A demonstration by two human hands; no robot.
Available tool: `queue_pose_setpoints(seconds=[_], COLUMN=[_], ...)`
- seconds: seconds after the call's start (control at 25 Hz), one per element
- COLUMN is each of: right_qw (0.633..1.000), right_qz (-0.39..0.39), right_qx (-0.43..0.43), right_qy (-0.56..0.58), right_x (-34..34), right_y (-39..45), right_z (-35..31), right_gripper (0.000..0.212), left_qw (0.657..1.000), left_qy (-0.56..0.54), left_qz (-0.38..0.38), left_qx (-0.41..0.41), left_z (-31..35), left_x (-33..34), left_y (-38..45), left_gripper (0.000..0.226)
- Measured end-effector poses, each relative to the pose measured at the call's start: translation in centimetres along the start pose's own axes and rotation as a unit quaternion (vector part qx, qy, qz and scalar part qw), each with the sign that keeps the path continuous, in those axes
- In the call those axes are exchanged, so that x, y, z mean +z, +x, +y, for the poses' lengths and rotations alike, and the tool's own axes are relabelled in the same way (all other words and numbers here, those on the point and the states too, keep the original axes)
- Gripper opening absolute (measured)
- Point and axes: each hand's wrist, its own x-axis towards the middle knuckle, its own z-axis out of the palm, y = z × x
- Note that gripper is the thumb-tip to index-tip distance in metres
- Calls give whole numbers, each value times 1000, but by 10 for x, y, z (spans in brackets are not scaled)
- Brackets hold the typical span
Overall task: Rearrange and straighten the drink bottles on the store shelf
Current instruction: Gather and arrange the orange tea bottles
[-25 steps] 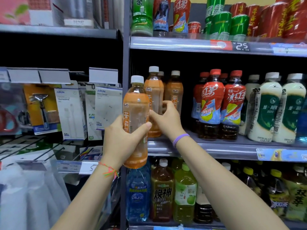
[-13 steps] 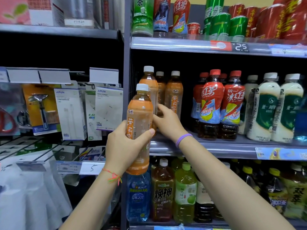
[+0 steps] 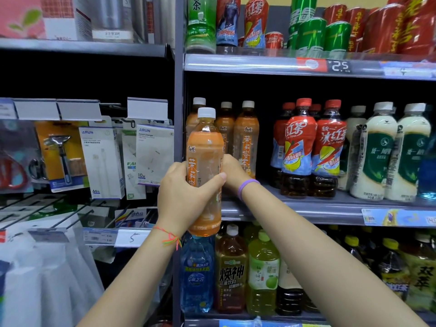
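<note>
My left hand grips an orange tea bottle with a white cap, upright in front of the middle shelf's left end. Directly behind it stands another orange tea bottle, only its neck and cap showing. My right hand reaches behind the held bottle and curls round that rear bottle low down; its fingertips are hidden. Two more orange tea bottles stand just right of it on the shelf.
Red ice-tea bottles and white-and-green bottles fill the middle shelf to the right. Cans and bottles line the shelf above. Larger bottles stand on the shelf below. Boxed chargers hang on hooks to the left of the grey upright.
My left hand has brought its bottle down and to the right, in front of the shelf's left row. My right hand has slid the shelf bottle leftwards, behind the held one.
</note>
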Motion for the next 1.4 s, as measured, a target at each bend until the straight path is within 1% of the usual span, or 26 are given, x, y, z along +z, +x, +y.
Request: queue_pose_setpoints(seconds=[0.08, 0.16, 0.2, 0.24, 0.28, 0.32, 0.36, 0.4, 0.44, 0.48, 0.52, 0.56, 0.6, 0.64, 0.68, 0.72, 0.8, 0.88, 0.92, 1.04, 1.16, 1.24, 1.4], right_qw=[999, 999, 999, 996, 985, 965, 935, 916, 916, 935, 959, 977, 986, 988, 987, 985, 982, 983, 985, 992, 995, 997, 999], right_qz=[-31, -1, 37, 53, 40, -29, -124, -207, -257, -262, -219, -157, -95, -43, -7, 15, 32, 36, 35, 17, 24, 16, 7], right_qx=[12, 16, 18, 29, 43, 46, 34, 11, -13, -38, -60, -77, -93, -106, -120, -134, -151, -154, -147, -108, -75, -61, -53], right_qy=[-11, -34, -3, 66, 162, 258, 331, 344, 306, 236, 169, 123, 105, 103, 105, 109, 105, 96, 87, 70, 62, 45, -3], right_x=[3, 1, -3, -11, -21, -33, -43, -52, -55, -53, -50, -44, -41, -39, -38, -36, -31, -23, -19, -9, -3, 1, 6], right_y=[1, 0, -2, -8, -14, -23, -31, -40, -45, -44, -44, -40, -38, -35, -32, -27, -22, -21, -21, -21, -18, -16, -11], right_z=[3, -3, -5, -5, -4, 0, 3, 4, 4, 4, 0, -1, -4, -6, -6, -4, -3, -6, -6, 1, 3, 2, 1], right_gripper=[15, 15, 18, 24, 26, 26, 26, 30, 38, 47, 55, 59, 56, 47, 39, 35, 37, 27, 21, 11, 5, 9, 31], left_qw=[1000, 1000, 1000, 1000, 999, 999, 998, 997, 995, 993, 991, 990, 989, 988, 986, 981, 962, 943, 939, 938, 939, 943, 942], left_qy=[14, 17, 15, 14, 16, 19, 23, 33, 47, 61, 68, 69, 65, 62, 64, 74, 134, 211, 234, 259, 266, 260, 260], left_qz=[3, 8, 14, 20, 25, 33, 43, 53, 59, 63, 65, 65, 66, 67, 68, 74, 108, 139, 139, 115, 95, 86, 92], left_qx=[7, 12, 15, 20, 27, 36, 45, 55, 67, 79, 92, 104, 113, 123, 139, 163, 211, 218, 210, 200, 195, 187, 189], left_z=[-1, -1, 0, 2, 6, 9, 13, 16, 19, 20, 21, 21, 20, 19, 18, 15, 7, -1, -5, -17, -25, -30, -37], left_x=[3, 5, 5, 4, 4, 3, 4, 4, 5, 6, 8, 10, 11, 12, 12, 12, 12, 10, 9, 11, 13, 16, 21], left_y=[2, 5, 7, 10, 15, 22, 30, 40, 48, 54, 57, 57, 56, 55, 54, 54, 57, 62, 63, 64, 67, 67, 67], left_gripper=[39, 43, 42, 41, 40, 40, 41, 43, 49, 59, 70, 80, 86, 89, 89, 89, 89, 91, 92, 93, 90, 88, 83])
